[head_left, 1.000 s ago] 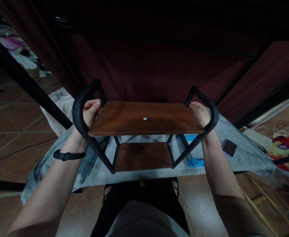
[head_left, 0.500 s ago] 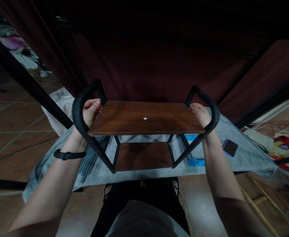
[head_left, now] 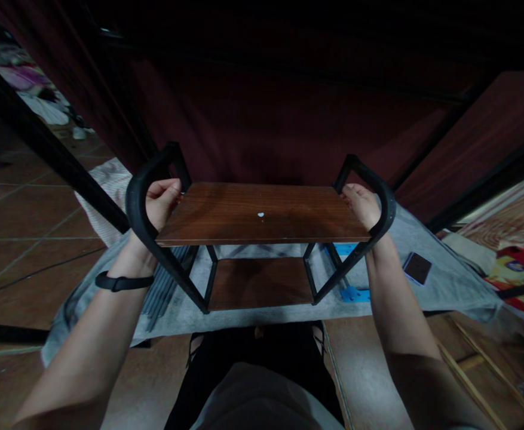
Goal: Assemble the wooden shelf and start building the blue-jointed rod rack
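A small two-tier shelf with black metal tube sides and brown wood-grain boards stands in front of me. Through its left looped side (head_left: 138,206) reaches my left hand (head_left: 163,200), fingers pinched together at the far left corner of the upper board (head_left: 262,224). Something tiny and pale shows at those fingertips, too small to name. My right hand (head_left: 361,203) passes inside the right looped side (head_left: 388,209), its fingers closed by the board's far right corner; what they hold is hidden. The lower board (head_left: 262,283) rests near the cloth-covered surface.
Grey cloth (head_left: 436,257) covers the work surface. Dark tubes (head_left: 163,292) lie left of the shelf, a blue-ended metal piece (head_left: 355,294) right of it. A phone (head_left: 417,267) lies farther right. A dark red panel (head_left: 262,131) rises behind; black bars (head_left: 55,143) flank the surface.
The top of the shelf has shifted very slightly left, and both hands with it. The fingers keep the same closed hold at the far corners.
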`<state>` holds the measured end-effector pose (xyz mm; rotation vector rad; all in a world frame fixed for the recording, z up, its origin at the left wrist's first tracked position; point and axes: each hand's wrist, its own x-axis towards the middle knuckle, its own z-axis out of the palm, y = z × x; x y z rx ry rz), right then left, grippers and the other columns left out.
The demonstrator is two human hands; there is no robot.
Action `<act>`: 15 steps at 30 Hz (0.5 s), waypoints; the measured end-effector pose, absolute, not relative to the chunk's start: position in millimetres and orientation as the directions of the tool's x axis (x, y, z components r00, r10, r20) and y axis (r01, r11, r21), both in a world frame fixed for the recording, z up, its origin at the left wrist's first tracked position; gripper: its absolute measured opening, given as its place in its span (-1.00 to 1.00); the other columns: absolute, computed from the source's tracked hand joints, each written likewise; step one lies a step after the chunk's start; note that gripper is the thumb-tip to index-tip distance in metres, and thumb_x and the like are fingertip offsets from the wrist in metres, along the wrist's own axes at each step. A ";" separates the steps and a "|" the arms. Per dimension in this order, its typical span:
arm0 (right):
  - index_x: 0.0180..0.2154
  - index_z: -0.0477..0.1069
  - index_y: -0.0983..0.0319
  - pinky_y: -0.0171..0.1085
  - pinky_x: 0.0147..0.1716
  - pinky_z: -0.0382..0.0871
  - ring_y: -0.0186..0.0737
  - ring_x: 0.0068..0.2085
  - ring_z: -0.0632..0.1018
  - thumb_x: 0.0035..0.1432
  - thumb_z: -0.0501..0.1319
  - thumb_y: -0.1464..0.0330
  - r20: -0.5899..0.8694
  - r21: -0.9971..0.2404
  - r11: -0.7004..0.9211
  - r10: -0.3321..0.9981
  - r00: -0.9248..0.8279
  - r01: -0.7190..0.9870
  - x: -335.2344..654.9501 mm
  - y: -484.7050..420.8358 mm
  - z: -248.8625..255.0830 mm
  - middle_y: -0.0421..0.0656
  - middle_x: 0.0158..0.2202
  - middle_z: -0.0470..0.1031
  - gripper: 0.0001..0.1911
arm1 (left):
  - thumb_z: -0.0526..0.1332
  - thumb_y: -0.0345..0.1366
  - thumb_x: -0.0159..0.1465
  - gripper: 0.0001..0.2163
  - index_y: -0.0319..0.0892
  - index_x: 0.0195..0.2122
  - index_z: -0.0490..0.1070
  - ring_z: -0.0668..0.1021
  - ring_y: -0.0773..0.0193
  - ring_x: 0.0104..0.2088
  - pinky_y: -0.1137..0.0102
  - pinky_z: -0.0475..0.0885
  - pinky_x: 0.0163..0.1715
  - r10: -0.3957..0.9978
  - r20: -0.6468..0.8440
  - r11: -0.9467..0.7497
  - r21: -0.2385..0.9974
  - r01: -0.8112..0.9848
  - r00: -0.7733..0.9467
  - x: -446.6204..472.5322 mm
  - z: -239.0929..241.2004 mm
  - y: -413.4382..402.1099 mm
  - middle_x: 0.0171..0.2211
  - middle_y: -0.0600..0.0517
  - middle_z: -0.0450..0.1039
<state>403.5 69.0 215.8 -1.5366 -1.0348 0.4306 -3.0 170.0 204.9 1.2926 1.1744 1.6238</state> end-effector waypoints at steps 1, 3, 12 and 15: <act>-0.53 0.26 0.17 -0.37 -0.55 0.16 -0.39 -0.58 0.29 0.13 0.29 0.12 0.266 -0.931 0.064 0.792 0.549 0.359 403.0 68.8 216.0 -0.30 -0.63 0.24 -0.64 | 0.35 -0.38 0.19 -0.97 -0.22 -0.38 0.57 0.43 0.43 -0.53 0.54 0.36 -0.50 0.928 0.305 -0.315 0.949 -0.009 -0.216 -3.6 203.9 171.0 -0.54 0.09 0.49; -0.52 0.26 0.17 -0.36 -0.54 0.17 -0.39 -0.57 0.30 0.15 0.29 0.12 0.267 -0.933 0.067 0.788 0.555 0.353 402.5 68.0 215.9 -0.29 -0.61 0.27 -0.64 | 0.34 -0.38 0.18 -0.97 -0.21 -0.37 0.58 0.43 0.43 -0.53 0.54 0.36 -0.52 0.924 0.316 -0.328 0.945 -0.020 -0.213 -4.5 202.3 172.4 -0.55 0.09 0.49; -0.53 0.27 0.18 -0.38 -0.52 0.21 -0.39 -0.55 0.32 0.17 0.30 0.21 0.264 -0.933 0.062 0.786 0.559 0.354 403.3 65.0 213.8 -0.30 -0.62 0.27 -0.67 | 0.36 -0.33 0.15 -0.90 -0.22 -0.32 0.60 0.45 0.42 -0.49 0.54 0.37 -0.48 0.919 0.349 -0.349 0.937 0.034 -0.183 -8.7 197.9 174.1 -0.50 0.08 0.51; -0.55 0.27 0.19 -0.39 -0.53 0.21 -0.42 -0.57 0.29 0.19 0.27 0.25 0.234 -0.946 0.052 0.792 0.564 0.320 402.7 67.1 215.8 -0.30 -0.62 0.27 -0.67 | 0.38 -0.33 0.13 -0.88 -0.22 -0.31 0.60 0.47 0.41 -0.46 0.54 0.38 -0.46 0.916 0.353 -0.351 0.935 0.048 -0.191 -9.8 196.2 174.4 -0.46 0.07 0.53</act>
